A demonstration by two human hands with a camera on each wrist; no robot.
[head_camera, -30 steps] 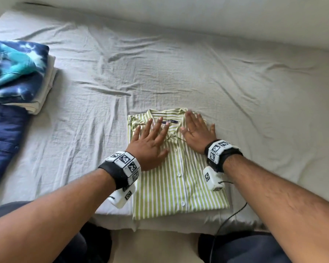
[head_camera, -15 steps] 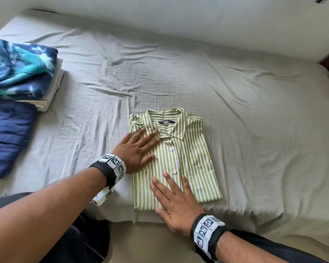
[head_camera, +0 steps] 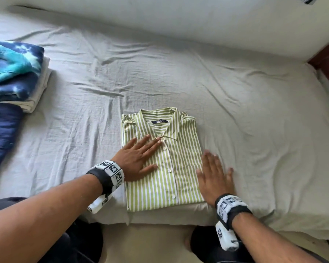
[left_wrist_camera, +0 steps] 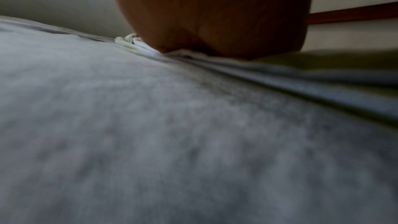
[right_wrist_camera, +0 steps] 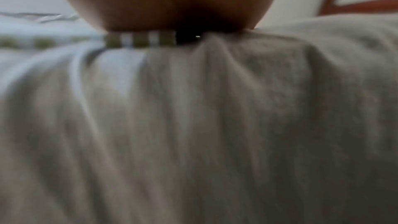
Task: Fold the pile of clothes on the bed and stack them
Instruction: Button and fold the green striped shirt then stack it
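On the bed, both hands apparently flatten the striped shirt.

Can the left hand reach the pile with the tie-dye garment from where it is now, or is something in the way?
Probably yes. The left hand lies flat on the striped shirt, and only bare bedsheet separates it from the tie-dye pile at the far left. Nothing blocks the way, though it may need a stretch or lean.

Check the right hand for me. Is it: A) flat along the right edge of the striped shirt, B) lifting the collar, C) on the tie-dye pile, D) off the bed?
A: the right hand lies open along the striped shirt's right edge.
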